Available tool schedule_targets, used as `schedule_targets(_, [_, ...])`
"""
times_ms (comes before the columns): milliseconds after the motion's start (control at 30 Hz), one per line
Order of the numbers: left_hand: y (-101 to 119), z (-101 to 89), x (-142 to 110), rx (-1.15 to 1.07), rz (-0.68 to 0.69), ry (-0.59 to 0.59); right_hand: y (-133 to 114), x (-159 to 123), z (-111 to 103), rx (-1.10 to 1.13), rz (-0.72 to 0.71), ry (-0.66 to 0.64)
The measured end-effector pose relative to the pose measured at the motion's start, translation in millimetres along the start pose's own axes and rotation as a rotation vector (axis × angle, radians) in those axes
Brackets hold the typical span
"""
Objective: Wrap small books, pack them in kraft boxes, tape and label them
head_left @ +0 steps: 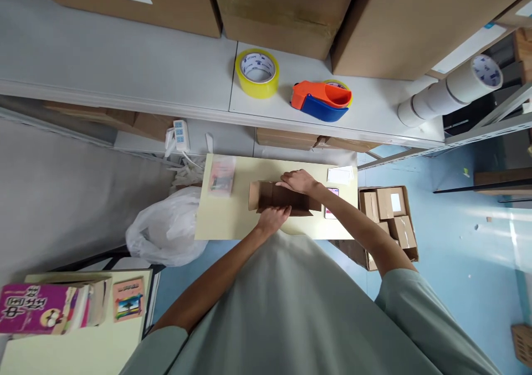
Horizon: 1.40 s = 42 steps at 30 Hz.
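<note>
A small cardboard box (286,196) stands on the pale yellow table (233,220), its top flaps unfolded and its inside showing. My left hand (274,219) grips the near wall of the box, with fingers bent over the edge. Across from it, my right hand (298,181) pinches the far edge. To the left on the table lies a booklet in a clear wrapper (222,175). A phone (331,203) lies at the right, partly under my right forearm, and white paper slips (341,174) are behind it.
On the grey shelf (166,59) ahead stand a yellow tape roll (257,73), an orange and blue tape dispenser (321,101) and several white rolls (451,92). A carton of small boxes (388,220) is at right. A plastic bag (166,228) and books (41,308) are at left.
</note>
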<state>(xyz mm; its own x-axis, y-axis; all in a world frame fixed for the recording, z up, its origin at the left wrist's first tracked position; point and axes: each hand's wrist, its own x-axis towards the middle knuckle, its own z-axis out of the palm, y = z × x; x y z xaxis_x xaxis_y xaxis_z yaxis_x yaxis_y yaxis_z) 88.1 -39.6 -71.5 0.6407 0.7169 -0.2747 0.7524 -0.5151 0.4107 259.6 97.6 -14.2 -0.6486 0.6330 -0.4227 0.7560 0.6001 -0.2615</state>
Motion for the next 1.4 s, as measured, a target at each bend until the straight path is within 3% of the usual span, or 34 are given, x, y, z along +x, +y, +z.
schedule_targets(333, [-2.3, 19.7, 1.0, -0.055, 0.047, 0.099, 28.2, 24.7, 9.4, 0.229, 0.134, 0.065])
schedule_targets(467, [-1.2, 19.6, -2.0, -0.027, 0.06, 0.111, 36.7, 34.8, 9.2, 0.164, 0.225, 0.028])
schedule_targets(633, [4.0, 0.5, -8.6, -0.096, 0.09, 0.097, 25.5, 34.6, 5.5, 0.039, 0.338, 0.004])
schedule_targets(733, [-1.5, -23.5, -19.0, -0.286, 0.129, 0.272, 10.5, 20.4, 3.3, 0.085, 0.363, 0.097])
schedule_targets(833, [-39.4, -50.9, -34.6, -0.508, -0.046, 0.547, -10.5, -7.3, 0.6, 0.137, 0.367, 0.317])
schedule_targets(933, [-115.3, -68.1, -45.6, -0.593, -0.431, 0.726, -38.2, -42.9, -0.2, 0.171, 0.433, 0.549])
schedule_targets(1033, [-195.2, -65.2, -44.4, -0.558, -0.839, 0.629, -67.9, -74.0, 5.5, 0.228, 0.509, 0.663])
schedule_targets(1100, [-230.7, -54.5, -39.0, -0.51, -0.988, 0.508, -85.5, -88.2, 13.4, 0.269, 0.543, 0.682])
schedule_targets(1200, [-253.1, -37.2, -30.6, -0.476, -1.071, 0.386, -106.1, -101.7, 28.1, 0.333, 0.597, 0.682])
schedule_targets(1400, [-258.1, -29.8, -24.7, -0.514, -1.126, 0.26, -129.2, -116.6, 50.9, 0.395, 0.668, 0.668])
